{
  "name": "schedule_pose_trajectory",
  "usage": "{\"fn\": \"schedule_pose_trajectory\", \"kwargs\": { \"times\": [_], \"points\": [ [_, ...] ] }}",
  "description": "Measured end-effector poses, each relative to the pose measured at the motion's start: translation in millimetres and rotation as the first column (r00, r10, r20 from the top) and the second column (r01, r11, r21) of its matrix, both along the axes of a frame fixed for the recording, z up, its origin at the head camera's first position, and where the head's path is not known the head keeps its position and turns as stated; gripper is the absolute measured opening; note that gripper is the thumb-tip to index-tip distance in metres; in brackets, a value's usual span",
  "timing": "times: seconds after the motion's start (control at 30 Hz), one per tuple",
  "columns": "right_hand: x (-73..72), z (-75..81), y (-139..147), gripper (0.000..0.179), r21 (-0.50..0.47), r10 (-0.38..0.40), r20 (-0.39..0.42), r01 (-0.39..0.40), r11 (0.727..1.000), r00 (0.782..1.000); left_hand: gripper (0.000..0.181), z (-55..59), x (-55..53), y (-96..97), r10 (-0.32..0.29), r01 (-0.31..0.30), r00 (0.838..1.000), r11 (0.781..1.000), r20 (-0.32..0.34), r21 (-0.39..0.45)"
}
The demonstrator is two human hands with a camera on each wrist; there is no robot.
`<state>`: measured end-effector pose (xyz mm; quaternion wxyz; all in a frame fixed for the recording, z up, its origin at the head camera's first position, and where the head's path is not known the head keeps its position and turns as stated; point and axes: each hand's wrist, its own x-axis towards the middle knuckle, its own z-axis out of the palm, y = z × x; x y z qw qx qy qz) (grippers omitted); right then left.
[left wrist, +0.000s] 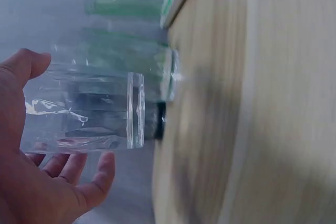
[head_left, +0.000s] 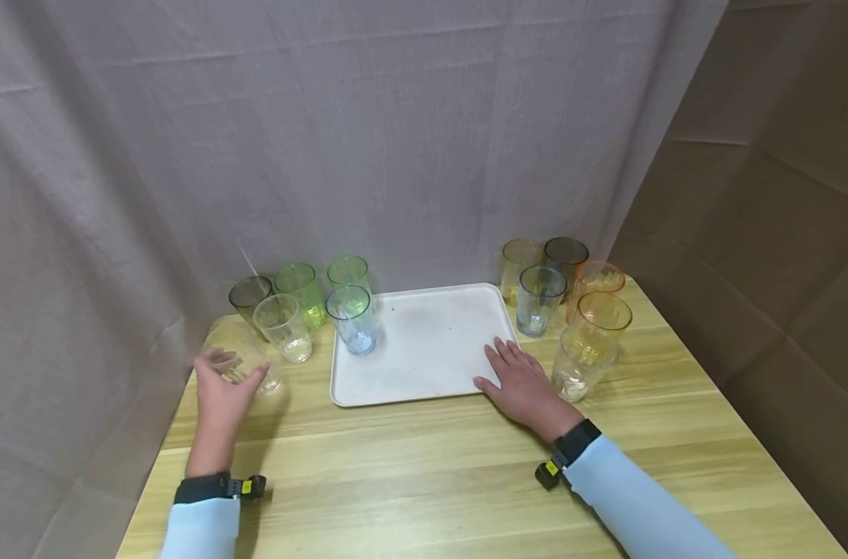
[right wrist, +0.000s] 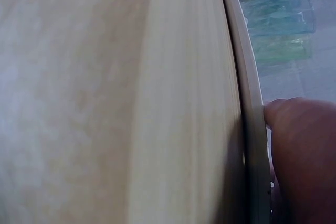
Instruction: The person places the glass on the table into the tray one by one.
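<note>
My left hand point(head_left: 228, 388) grips a clear glass point(left wrist: 84, 111) round its side, with the thumb on one side and the fingers on the other. The glass base appears slightly above the table in the left wrist view. Close by stand another clear glass point(head_left: 284, 330), a dark grey glass point(head_left: 249, 295) and a green glass point(head_left: 301, 295). With fingers spread and straight, my right hand point(head_left: 525, 388) rests on the right front part of a white tray point(head_left: 424, 341). In the right wrist view its thumb point(right wrist: 304, 145) lies over the tray rim.
A blue glass point(head_left: 354, 322) stands on the tray's left part, with a green glass point(head_left: 349, 272) behind it. Right of the tray stand several glasses, including a blue one point(head_left: 539, 299), a dark one point(head_left: 566, 252) and a clear one point(head_left: 579, 369). Grey cloth point(head_left: 396, 155) hangs behind the wooden table point(head_left: 396, 473).
</note>
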<state>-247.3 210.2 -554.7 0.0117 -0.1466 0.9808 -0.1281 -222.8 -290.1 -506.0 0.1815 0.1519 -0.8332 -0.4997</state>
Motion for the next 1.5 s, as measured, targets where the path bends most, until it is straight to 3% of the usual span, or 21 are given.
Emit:
{"fn": "schedule_pose_trajectory", "kwargs": {
  "times": [0.43, 0.67, 0.9, 1.0, 1.17, 1.5],
  "points": [
    [-0.2, 0.5, 0.1, 0.079, 0.001, -0.002, -0.01, 0.002, 1.0, 1.0, 0.084, 8.1, -2.3, 53.8, -0.181, 0.182, 0.982, 0.983, -0.048, 0.007],
    [-1.5, -0.5, -1.7, 0.079, -0.003, 0.006, 0.0, -0.006, 1.0, 1.0, 0.086, 6.3, -7.0, 82.7, -0.297, 0.299, 0.953, 0.954, -0.054, 0.034],
    [-2.5, -2.3, 0.1, 0.08, 0.003, -0.006, 0.013, 0.006, 1.0, 1.0, 0.087, 4.4, -11.6, 111.2, -0.394, 0.395, 0.917, 0.919, -0.059, -0.002],
    [-3.0, -3.1, -0.1, 0.081, 0.006, -0.007, 0.015, 0.007, 1.0, 1.0, 0.088, 4.0, -12.0, 118.4, -0.416, 0.417, 0.907, 0.909, -0.069, -0.001],
    [-3.5, -2.8, 0.5, 0.08, -0.001, -0.005, 0.017, 0.005, 1.0, 1.0, 0.085, 1.7, -13.7, 122.8, -0.42, 0.422, 0.903, 0.907, -0.088, 0.0],
    [-2.7, -2.4, 0.2, 0.08, -0.001, -0.002, 0.013, 0.002, 1.0, 1.0, 0.082, -16.1, -17.4, 119.9, -0.428, 0.427, 0.902, 0.904, -0.064, -0.016]
  ]
}}
